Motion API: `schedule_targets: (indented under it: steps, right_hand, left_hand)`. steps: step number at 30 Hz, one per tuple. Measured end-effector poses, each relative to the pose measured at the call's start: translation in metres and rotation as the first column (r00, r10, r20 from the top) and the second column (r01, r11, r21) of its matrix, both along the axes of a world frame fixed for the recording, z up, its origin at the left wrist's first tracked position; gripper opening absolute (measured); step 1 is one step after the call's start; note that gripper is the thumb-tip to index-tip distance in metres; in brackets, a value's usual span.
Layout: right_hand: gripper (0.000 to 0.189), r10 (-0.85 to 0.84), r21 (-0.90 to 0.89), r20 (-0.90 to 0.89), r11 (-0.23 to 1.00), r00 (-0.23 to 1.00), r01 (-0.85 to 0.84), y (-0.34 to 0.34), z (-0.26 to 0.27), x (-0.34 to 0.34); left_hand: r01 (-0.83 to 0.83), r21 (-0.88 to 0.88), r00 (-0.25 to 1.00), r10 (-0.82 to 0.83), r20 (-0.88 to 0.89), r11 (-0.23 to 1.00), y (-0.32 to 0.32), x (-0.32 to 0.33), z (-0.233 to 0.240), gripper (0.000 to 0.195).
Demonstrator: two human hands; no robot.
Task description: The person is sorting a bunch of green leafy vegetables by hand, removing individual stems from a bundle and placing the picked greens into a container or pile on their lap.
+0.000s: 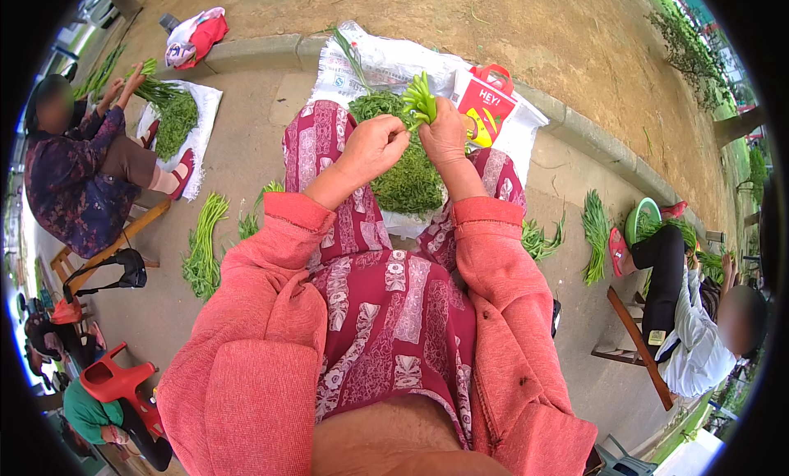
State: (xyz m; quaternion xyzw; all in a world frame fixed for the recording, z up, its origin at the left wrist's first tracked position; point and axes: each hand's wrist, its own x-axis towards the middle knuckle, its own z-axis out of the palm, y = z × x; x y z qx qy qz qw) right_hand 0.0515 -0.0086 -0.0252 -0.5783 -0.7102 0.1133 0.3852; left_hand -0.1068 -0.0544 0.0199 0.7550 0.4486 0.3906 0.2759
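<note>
My right hand [442,134] is closed around a bunch of green leafy-vegetable stems [420,97], their pale cut ends pointing up and away from me. Close to its left, my left hand [376,148] has thumb and forefinger pinched at the edge of the bunch; whether a stem is between them I cannot tell. Below both hands, a heap of feathery green leaves [407,183] lies between my knees on a white woven plastic sack [385,57]. The leafy ends of the held bunch merge with the heap.
A red and white carrier bag [487,103] lies on the sack's right side. Stem bundles [206,245] [595,236] lie on the paving at both sides. One person [80,168] sits at left, another [703,334] at right beside a green basin [641,220]. A stone kerb [573,131] runs beyond.
</note>
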Motion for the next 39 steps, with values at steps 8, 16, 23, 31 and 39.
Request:
schedule_targets:
  steps: [8, 16, 23, 31, 39]
  right_hand:
    - [0.034, 0.012, 0.026, 0.09, 1.0, 0.996, -0.015, 0.0, -0.004, 0.001]
    - [0.036, 0.058, -0.018, 0.115, 0.998, 0.992, -0.057, -0.001, -0.011, -0.002]
    - [0.035, 0.036, -0.035, 0.082, 0.999, 0.996, -0.033, 0.003, -0.019, -0.003]
    - [0.029, -0.029, -0.145, 0.036, 0.989, 0.999, 0.034, 0.005, -0.021, -0.001]
    - [0.022, -0.022, -0.155, -0.328, 0.988, 0.944, -0.03, 0.012, -0.031, 0.006]
  left_hand:
    - [-0.03, -0.067, 0.997, 0.026, -0.068, 0.997, 0.004, 0.0, -0.008, 0.022]
    - [-0.122, 0.066, 0.942, 0.136, -0.306, 0.99, 0.001, 0.001, -0.018, 0.017]
    - [-0.163, 0.326, 0.981, 0.189, -0.05, 0.931, 0.009, 0.005, -0.029, 0.011]
    - [-0.291, 0.316, 0.957, 0.269, 0.114, 0.903, 0.014, 0.002, -0.024, 0.009]
    - [-0.281, 0.177, 0.954, 0.255, 0.156, 0.943, 0.016, -0.009, -0.026, 0.005]
